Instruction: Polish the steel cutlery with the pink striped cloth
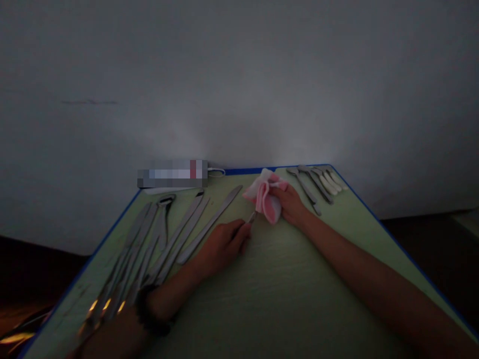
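Observation:
My left hand (226, 244) is closed around the handle of a metal piece of cutlery (252, 217). Its far end goes into a pink and white cloth (270, 204), so I cannot see what kind it is. That cloth is bunched in my right hand (291, 202), whose fingers are closed on it around the cutlery's end. Just left of my left hand lies a table knife (215, 222). Further left are several more long knives (129, 254) and a large spoon-like utensil (163, 219), side by side.
Several spoons (305, 187), some with pale handles (325, 182), lie at the far right of the pale green table (284, 299). A blurred-out box-like object (172, 174) with a white cable (217, 172) stands at the back left. A wall (239, 99) rises behind.

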{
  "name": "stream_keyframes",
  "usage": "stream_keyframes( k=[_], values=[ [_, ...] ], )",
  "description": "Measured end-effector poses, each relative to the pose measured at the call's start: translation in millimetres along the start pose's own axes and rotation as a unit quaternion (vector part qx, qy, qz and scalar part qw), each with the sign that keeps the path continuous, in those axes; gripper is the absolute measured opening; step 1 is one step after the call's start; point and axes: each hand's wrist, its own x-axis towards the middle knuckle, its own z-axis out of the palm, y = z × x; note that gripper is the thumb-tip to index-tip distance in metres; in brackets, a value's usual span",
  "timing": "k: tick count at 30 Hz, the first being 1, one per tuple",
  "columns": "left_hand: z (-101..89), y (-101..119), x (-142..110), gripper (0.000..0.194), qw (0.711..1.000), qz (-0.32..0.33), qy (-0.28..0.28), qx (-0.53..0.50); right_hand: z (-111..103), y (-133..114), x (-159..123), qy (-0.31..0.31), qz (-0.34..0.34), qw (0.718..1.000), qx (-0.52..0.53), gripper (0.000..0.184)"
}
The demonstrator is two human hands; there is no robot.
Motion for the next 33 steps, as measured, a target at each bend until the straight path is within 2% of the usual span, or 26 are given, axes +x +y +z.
stream_keyframes(
  k=[3, 6, 10, 12, 15, 18, 21, 26, 31, 33],
  values=[
    [0.3, -2.5, 0.8, 0.038, 1.000, -0.010, 0.004, -0.004, -1.2, -1.9, 0.7, -0.021, 0.029, 0.999, 0.004, 0.029],
    [0.0, -2.8, 1.6, 0.038, 1.000, 0.001, -0.007, 0.021, -2.2, -1.4, 0.5, -0.038, 0.023, 0.999, 0.008, 0.031],
    [0.0, -0.8, 1.7, 0.036, 0.998, 0.014, -0.019, 0.052, -0.7, 0.0, -2.1, 0.012, -0.014, 0.999, -0.040, 0.026],
    [0.5, -0.3, 1.8, 0.035, 0.998, 0.015, -0.024, 0.048, 5.1, 0.9, -6.4, 0.060, -0.020, 0.996, -0.057, 0.031],
    [1.2, -1.3, 2.4, 0.032, 0.999, 0.014, -0.033, 0.035, 22.0, 4.0, -18.2, 0.106, 0.014, 0.994, -0.003, 0.037],
    [1.4, -3.8, 2.8, 0.031, 0.999, 0.018, -0.045, 0.007, 40.4, 8.5, -31.4, 0.085, 0.066, 0.992, 0.063, 0.040],
    [0.9, -4.6, 3.0, 0.033, 0.999, 0.020, -0.042, -0.023, 48.0, 11.6, -36.0, 0.059, 0.074, 0.991, 0.098, 0.038],
    [-1.1, -1.4, 3.2, 0.038, 0.999, 0.008, -0.010, -0.041, 31.6, 8.8, -19.8, 0.082, 0.053, 0.987, 0.129, 0.034],
    [-2.5, -2.2, 3.9, 0.036, 0.998, -0.008, -0.010, -0.067, 7.8, 1.0, -1.9, 0.062, -0.020, 0.998, 0.025, 0.026],
    [-2.3, -3.0, 3.9, 0.035, 0.997, -0.014, -0.009, -0.072, 4.1, 0.1, 0.8, 0.059, -0.024, 0.998, 0.026, 0.024]
  ],
)
